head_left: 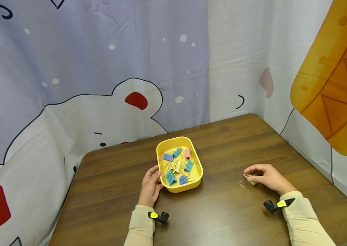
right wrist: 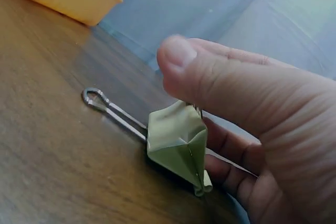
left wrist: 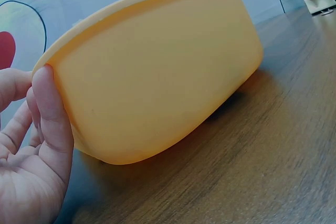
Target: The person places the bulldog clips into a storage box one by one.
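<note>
My left hand (head_left: pixel 150 187) holds the yellow plastic bin (head_left: pixel 186 187) by its left rim, thumb and fingers pinching the edge. In the left wrist view the bin's outer wall (left wrist: pixel 157 72) fills the middle, tilted over the wood. Inside lie several binder clips: teal (head_left: pixel 171 178), blue (head_left: pixel 183 179), pink (head_left: pixel 187 153) and yellow (head_left: pixel 177 167). Over to the right, my right hand (head_left: pixel 267 177) pinches a pale yellow binder clip (right wrist: pixel 176 132) low at the table. One wire handle (right wrist: pixel 121 115) of that clip sticks out to the left; the other is mostly hidden by the fingers.
Both arms reach across a brown wooden table (head_left: pixel 222 212). A printed curtain (head_left: pixel 179 68) hangs along its back and right sides. Each sleeve carries a black wrist strap with a small camera mount (head_left: pixel 161 216).
</note>
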A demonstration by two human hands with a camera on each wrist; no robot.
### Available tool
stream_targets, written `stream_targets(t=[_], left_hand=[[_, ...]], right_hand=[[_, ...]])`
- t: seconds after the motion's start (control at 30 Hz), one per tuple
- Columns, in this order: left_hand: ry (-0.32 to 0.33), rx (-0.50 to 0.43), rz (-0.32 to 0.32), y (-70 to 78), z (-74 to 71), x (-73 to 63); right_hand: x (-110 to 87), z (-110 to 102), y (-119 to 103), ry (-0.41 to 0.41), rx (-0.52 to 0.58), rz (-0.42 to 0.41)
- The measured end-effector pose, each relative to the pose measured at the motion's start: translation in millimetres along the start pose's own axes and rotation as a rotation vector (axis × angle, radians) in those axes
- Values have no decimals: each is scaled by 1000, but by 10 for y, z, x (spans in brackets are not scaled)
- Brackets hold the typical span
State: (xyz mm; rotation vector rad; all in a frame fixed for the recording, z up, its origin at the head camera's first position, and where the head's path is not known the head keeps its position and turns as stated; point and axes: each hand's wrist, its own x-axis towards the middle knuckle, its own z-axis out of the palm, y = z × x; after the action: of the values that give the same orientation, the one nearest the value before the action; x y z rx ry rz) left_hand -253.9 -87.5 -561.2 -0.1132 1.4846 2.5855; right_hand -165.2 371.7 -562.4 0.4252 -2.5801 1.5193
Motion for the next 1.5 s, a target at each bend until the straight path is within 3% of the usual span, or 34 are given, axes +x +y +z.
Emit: stream_targets(t=[0.4, 0.77, 1.17, 1.5], left_hand=[[4, -21, -14, -6, -11, 17], [8, -13, -16, -9, -14, 24], [29, 5, -13, -32, -16, 20], [31, 32, -10, -15, -10, 17]], right_hand=[[48, 31, -44, 59, -106, 68], [198, 5, -202, 48, -149, 59], [605, 174, -492, 70, -51, -16], [1009, 556, -828, 61, 41, -64]])
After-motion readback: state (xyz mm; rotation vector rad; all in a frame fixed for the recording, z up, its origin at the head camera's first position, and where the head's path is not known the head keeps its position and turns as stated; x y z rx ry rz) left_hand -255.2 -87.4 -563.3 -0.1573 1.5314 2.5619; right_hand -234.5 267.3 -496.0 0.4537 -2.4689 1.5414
